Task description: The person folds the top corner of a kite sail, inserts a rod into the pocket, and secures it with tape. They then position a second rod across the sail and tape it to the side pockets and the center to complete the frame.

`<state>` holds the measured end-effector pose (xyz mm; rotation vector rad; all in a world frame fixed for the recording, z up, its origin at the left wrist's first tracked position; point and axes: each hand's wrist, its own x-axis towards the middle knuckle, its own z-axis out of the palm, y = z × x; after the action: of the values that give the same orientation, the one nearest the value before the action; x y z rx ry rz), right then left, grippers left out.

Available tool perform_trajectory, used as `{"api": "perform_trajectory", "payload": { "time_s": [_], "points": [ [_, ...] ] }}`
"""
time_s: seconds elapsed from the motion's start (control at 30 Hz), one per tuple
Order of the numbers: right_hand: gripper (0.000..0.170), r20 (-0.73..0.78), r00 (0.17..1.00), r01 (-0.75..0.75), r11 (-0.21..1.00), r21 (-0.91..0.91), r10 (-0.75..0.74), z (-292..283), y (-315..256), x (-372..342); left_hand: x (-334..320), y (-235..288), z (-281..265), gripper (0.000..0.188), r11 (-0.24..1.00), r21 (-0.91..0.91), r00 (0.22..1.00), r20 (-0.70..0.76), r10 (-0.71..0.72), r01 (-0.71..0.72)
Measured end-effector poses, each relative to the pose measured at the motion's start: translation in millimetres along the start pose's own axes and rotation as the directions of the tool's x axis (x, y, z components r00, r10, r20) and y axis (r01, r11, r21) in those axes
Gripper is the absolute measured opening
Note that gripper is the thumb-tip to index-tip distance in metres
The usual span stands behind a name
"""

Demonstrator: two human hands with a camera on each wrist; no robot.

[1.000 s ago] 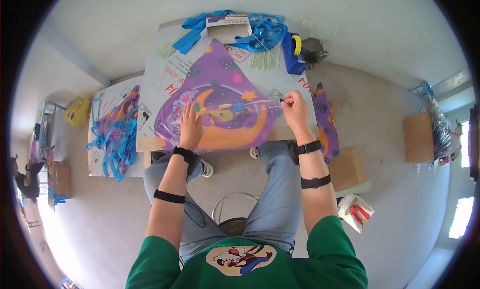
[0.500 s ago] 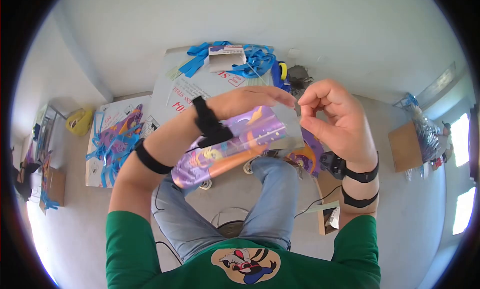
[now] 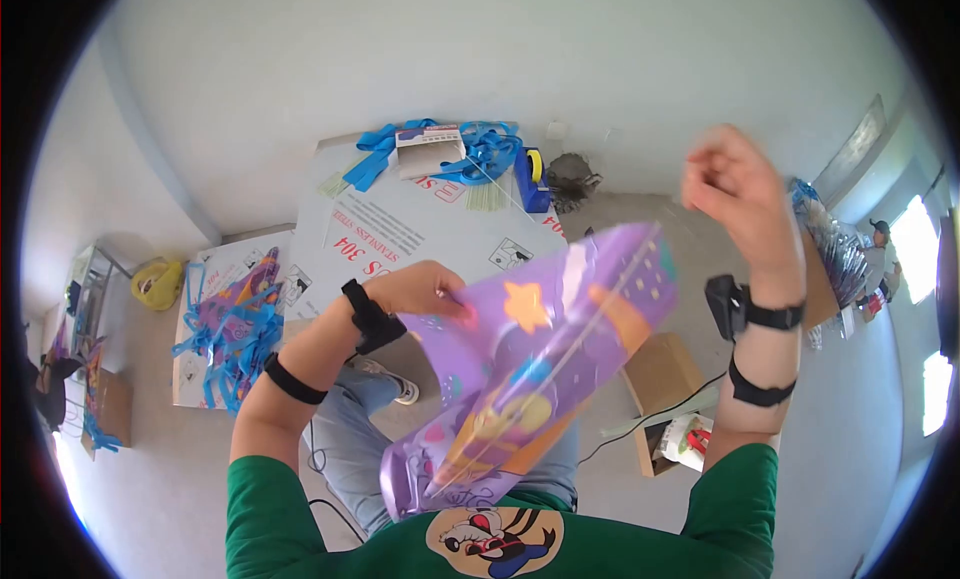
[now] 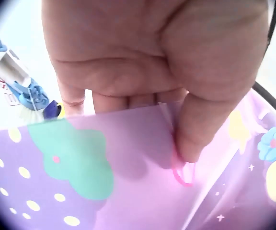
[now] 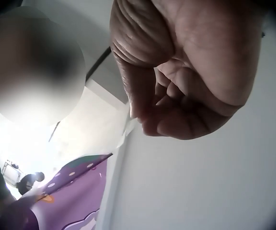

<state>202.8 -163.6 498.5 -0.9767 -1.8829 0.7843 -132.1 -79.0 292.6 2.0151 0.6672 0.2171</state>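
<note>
A purple printed sheet (image 3: 530, 349) with stars and an orange moon hangs above the lap, its lower end curled, and a thin pale rod runs along it. My left hand (image 3: 425, 289) holds its upper left edge; in the left wrist view the thumb of the left hand (image 4: 147, 52) presses the sheet (image 4: 71, 163) near a small pink loop. My right hand (image 3: 745, 194) is raised beyond the sheet's right end. In the right wrist view the right hand (image 5: 186, 76) pinches a thin pale strip (image 5: 125, 133) above the sheet (image 5: 75, 191) and dark rod tip.
On the table (image 3: 400, 214) stand a white box (image 3: 428, 157), blue ribbons (image 3: 490, 159) and a blue tape dispenser (image 3: 532, 184). Ribboned purple pieces (image 3: 235, 314) lie on the left table. A cardboard box (image 3: 662, 374) and a dark cable are at the lower right.
The sheet has left the table and tilted up toward the right, over the lap. My left hand has drawn back left from beside the right one, which has moved outward to the right.
</note>
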Motion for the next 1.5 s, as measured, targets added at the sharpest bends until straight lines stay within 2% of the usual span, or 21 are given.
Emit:
{"api": "perform_trajectory", "payload": {
  "time_s": [0.07,0.13,0.2,0.23,0.27,0.3,0.33,0.4,0.43,0.47,0.5,0.53,0.6,0.63,0.73,0.8,0.87,0.93,1.07,1.17,1.5],
  "points": [
    [0.022,-0.006,0.990,-0.141,0.990,-0.012,0.141,-5.3,54.0,28.5,5.4,-27.3,-21.6,0.023,0.997,-0.058,0.994,-0.096,-0.052,0.047],
    [0.019,-0.054,0.968,-0.249,0.967,-0.060,0.246,-7.3,118.3,55.7,19.1,-64.0,-61.0,0.024,0.992,0.094,0.973,-0.224,-0.060,0.083],
    [0.016,-0.169,0.939,-0.334,0.910,-0.245,0.299,-3.2,168.4,78.6,25.1,-56.7,-106.0,0.023,0.899,0.383,0.916,-0.399,-0.047,0.213],
    [0.016,-0.172,0.941,-0.326,0.913,-0.244,0.290,-1.8,182.8,89.6,28.3,-50.0,-128.2,0.023,0.833,0.494,0.882,-0.471,0.018,0.247],
    [0.016,-0.284,0.939,-0.297,0.878,-0.376,0.196,-0.1,195.2,101.3,31.6,-43.1,-148.8,0.022,0.753,0.590,0.842,-0.531,0.090,0.292],
    [0.016,-0.376,0.923,-0.279,0.819,-0.501,0.084,0.1,199.8,114.8,36.2,-35.9,-169.7,0.020,0.764,0.563,0.785,-0.607,0.124,0.315],
    [0.016,-0.372,0.925,-0.267,0.822,-0.502,0.074,-2.9,197.0,130.2,38.5,-27.7,-189.0,0.019,0.776,0.534,0.717,-0.679,0.157,0.336],
    [0.018,-0.532,0.824,-0.189,0.790,-0.583,-0.195,-7.1,185.8,151.7,32.8,9.5,-212.5,0.017,0.729,0.571,0.622,-0.740,0.257,0.378],
    [0.018,-0.533,0.823,-0.188,0.794,-0.578,-0.194,-7.2,172.8,156.9,26.3,32.4,-214.9,0.016,0.740,0.547,0.535,-0.789,0.301,0.392],
    [0.017,-0.564,0.759,-0.085,0.809,-0.582,-0.326,-6.3,153.4,159.9,19.0,53.0,-215.2,0.015,0.753,0.522,0.445,-0.829,0.338,0.401],
    [0.016,-0.591,0.673,0.017,0.807,-0.590,-0.445,-4.8,136.4,162.1,9.8,65.8,-215.8,0.013,0.712,0.568,0.383,-0.818,0.430,0.413],
    [0.016,-0.594,0.673,0.014,0.811,-0.585,-0.440,-1.7,123.0,160.0,-1.3,75.4,-214.9,0.012,0.667,0.609,0.318,-0.793,0.519,0.429],
    [0.012,-0.575,0.546,0.248,0.773,-0.584,-0.609,11.6,102.2,140.0,-30.5,87.1,-191.3,0.010,0.623,0.676,0.209,-0.726,0.655,0.394],
    [0.011,-0.555,0.519,0.271,0.740,-0.615,-0.650,23.8,93.4,124.3,-46.0,87.5,-175.8,0.009,0.549,0.709,0.196,-0.674,0.713,0.442],
    [0.015,-0.437,0.517,0.289,0.631,-0.720,-0.736,69.6,95.7,66.1,-87.2,55.4,-124.9,0.012,0.435,0.721,0.179,-0.603,0.778,0.539],
    [0.019,-0.271,0.577,0.410,0.561,-0.719,-0.770,99.4,113.9,29.1,-109.1,16.0,-88.2,0.018,0.445,0.707,0.263,-0.653,0.710,0.550],
    [0.024,-0.171,0.681,0.466,0.602,-0.649,-0.712,134.0,144.8,-4.8,-122.6,-29.8,-58.4,0.023,0.468,0.672,0.366,-0.722,0.587,0.574],
    [0.029,-0.176,0.765,0.444,0.705,-0.552,-0.620,175.6,182.4,-29.5,-126.7,-73.3,-37.9,0.024,0.514,0.631,0.397,-0.771,0.498,0.582],
    [0.029,-0.066,0.876,0.375,0.760,-0.531,-0.478,237.7,250.3,-54.6,-121.0,-158.0,-14.2,0.020,0.565,0.560,0.455,-0.827,0.331,0.606],
    [0.027,-0.008,0.924,0.318,0.783,-0.534,-0.381,271.6,280.3,-65.5,-117.3,-216.4,-3.4,0.018,0.581,0.477,0.449,-0.870,0.205,0.660],
    [0.020,0.161,0.975,0.215,0.843,-0.494,-0.154,338.1,316.1,-89.7,-126.2,-314.4,14.9,0.017,0.526,0.284,0.419,-0.895,-0.155,0.802]
  ]
}}
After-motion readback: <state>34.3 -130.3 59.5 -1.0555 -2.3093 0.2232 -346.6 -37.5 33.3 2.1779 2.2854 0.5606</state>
